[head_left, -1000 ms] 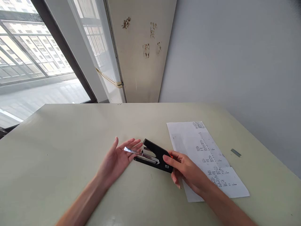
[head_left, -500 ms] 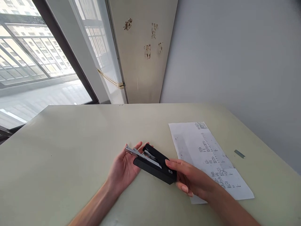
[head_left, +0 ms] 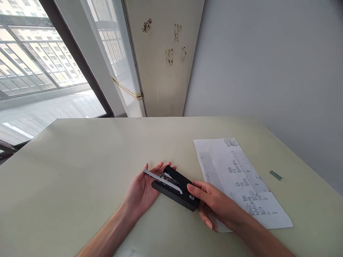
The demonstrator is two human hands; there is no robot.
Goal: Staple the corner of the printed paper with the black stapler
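A black stapler [head_left: 177, 200] is tilted in front of me, its top cover swung away from the base and its silver metal rail [head_left: 163, 180] lying exposed between them. My right hand [head_left: 211, 203] grips its right end, thumb on the black body near the white lettering and the other fingers curled below. Behind the stapler's left end is my left hand [head_left: 142, 192], palm up with fingers stretched out. The left thumb tip is close to the rail's free end, and part of the left fingers is hidden behind the stapler.
A printed sheet of paper [head_left: 214, 164] lies on the pale table [head_left: 93, 160], partly under my right forearm. A small grey strip [head_left: 276, 175] is on the table to the right. Behind are a grey wall [head_left: 254, 64], a stained panel [head_left: 163, 82] and a window [head_left: 34, 64].
The stapler's metal rail has dropped slightly closer to the base, and the left thumb tip now stands up beside its end. My right fingers have shifted slightly on the stapler.
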